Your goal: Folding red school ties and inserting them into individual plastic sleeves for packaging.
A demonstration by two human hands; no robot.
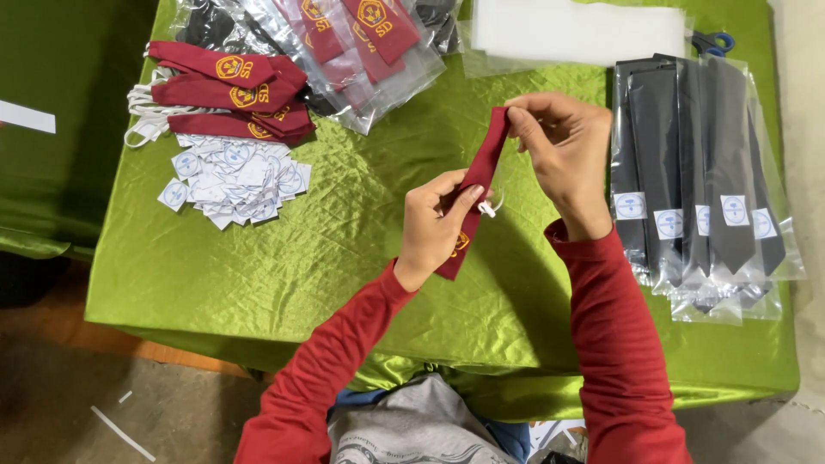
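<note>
Seen from above, a person in red sleeves works over a tabletop (258, 258) draped in shiny green cloth. Both hands are raised just above the middle of the cloth, holding one small maroon necktie (483, 167) between them. The right hand (563, 159) pinches the tie's narrow upper end between thumb and fingertips. The left hand (434, 228), lower and nearer, is closed around the tie's wider half, thumb pressed on the fabric, so the tie runs on a slant from far right to near left. A bit of white elastic loop (490, 208) shows just beside the left thumb, and a yellow embroidered emblem peeks out below the left hand.

At far left lies a stack of similar maroon ties (228, 94) on white elastic, with a heap of small round-printed white paper tags (232, 176) just near of it. Bagged maroon ties (361, 43) sit at the far edge. To the right, a row of dark ties in clear sleeves (700, 172) — each bearing a white label — lies well apart from the hands.

To handle the tie well, it seems best to keep the fabric taut and flat between the two grips — no twist — and the elastic free of the fingers.
</note>
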